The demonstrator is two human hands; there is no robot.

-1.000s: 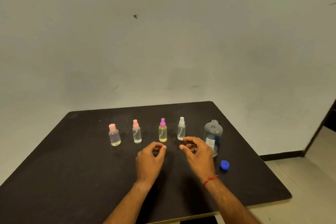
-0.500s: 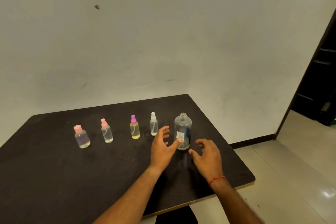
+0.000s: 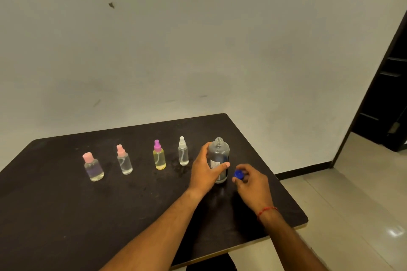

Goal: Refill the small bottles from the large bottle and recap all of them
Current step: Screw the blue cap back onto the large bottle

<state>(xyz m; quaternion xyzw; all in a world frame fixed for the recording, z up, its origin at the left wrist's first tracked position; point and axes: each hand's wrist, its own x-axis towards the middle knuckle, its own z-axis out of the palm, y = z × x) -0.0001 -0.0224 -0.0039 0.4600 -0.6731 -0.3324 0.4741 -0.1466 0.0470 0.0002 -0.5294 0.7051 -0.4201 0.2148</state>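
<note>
Standing upright near the right end of a dark matte table (image 3: 66, 215), the large bottle (image 3: 219, 156) has its neck uncapped. The left hand (image 3: 203, 169) wraps round its body, thumb across the label. Just beside it, the right hand (image 3: 253, 180) pinches the blue cap (image 3: 238, 175) in its fingertips, low by the bottle's side; whether the cap touches the tabletop cannot be told. A red thread (image 3: 266, 211) circles that wrist.

Four capped small bottles stand in a row to the left: the white-topped bottle (image 3: 183, 154) nearest, then the purple-topped bottle (image 3: 159, 156), the pink spray bottle (image 3: 124, 160) and the pink-capped bottle (image 3: 93, 168).

The tabletop is scuffed, its corners rounded. Behind rises a pale, stained wall (image 3: 198, 39); at right a dark doorway (image 3: 387, 94) meets a glossy tiled floor (image 3: 352, 204).
</note>
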